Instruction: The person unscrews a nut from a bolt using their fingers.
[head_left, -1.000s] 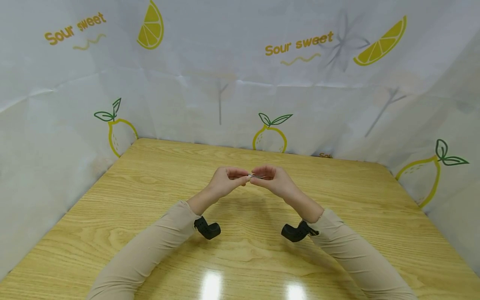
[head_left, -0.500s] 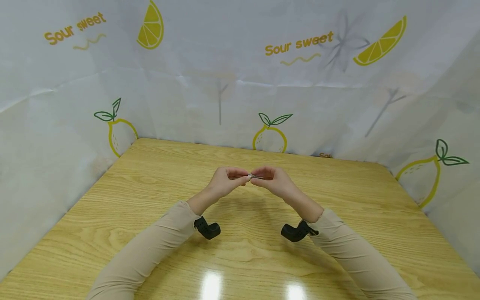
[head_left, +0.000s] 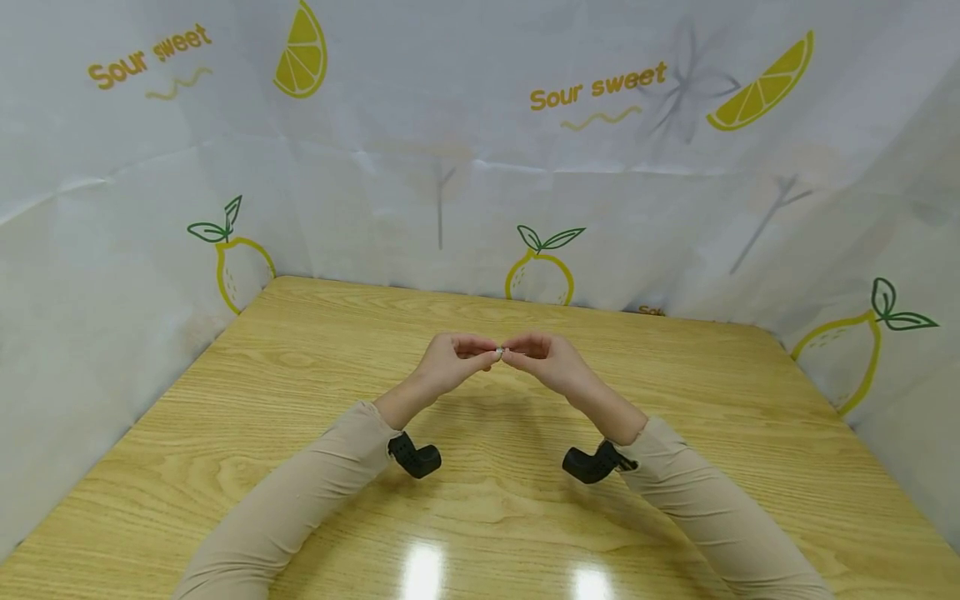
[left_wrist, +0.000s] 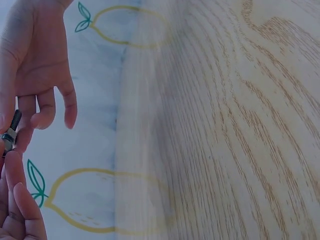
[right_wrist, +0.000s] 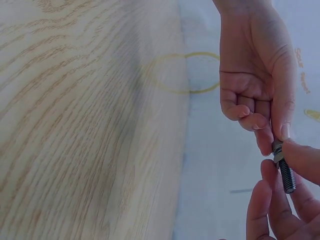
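Over the middle of the table, my left hand [head_left: 446, 364] and right hand [head_left: 552, 364] meet fingertip to fingertip at a small metal bolt [head_left: 500, 352]. In the right wrist view the bolt's threaded shank [right_wrist: 287, 176] points toward my right palm, and a nut [right_wrist: 278, 156] sits near its head end. My left thumb and fingertips pinch the head end, hiding most of it. My right thumb and index finger close around the nut. From the left wrist view, the shank [left_wrist: 16, 119] and nut also show at the left edge, partly covered by fingers.
Beneath both hands lies a light wood-grain table [head_left: 337, 517]. A white curtain with lemon prints [head_left: 480, 108] hangs along its back and sides. Black wrist mounts [head_left: 415, 457] stick out inward below each wrist.
My right fingertips have closed in at the nut, slightly toward the left hand. The shank that showed between the right fingers is now mostly hidden in the head view. Both arms stay put.
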